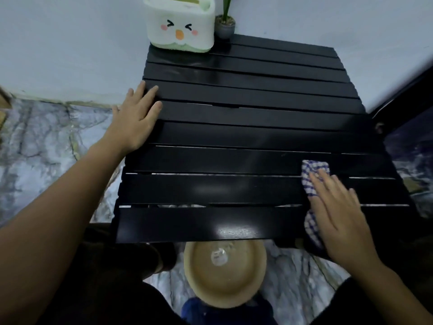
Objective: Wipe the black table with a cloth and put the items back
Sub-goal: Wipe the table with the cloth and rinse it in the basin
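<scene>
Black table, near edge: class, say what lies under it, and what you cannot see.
Under the black slatted table, a tan bowl sits on the marble floor, its far rim hidden by the tabletop. The rest underneath is covered.

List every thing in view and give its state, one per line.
Black table: slatted top, glossy, bare in the middle.
Checked cloth: flat on the table's near right part, pressed under the right hand.
Left hand: open, flat on the table's left edge.
Tissue box: upright on the far left corner.
Potted plant: upright beside the tissue box.
Tan bowl: on the floor below the near edge.
</scene>
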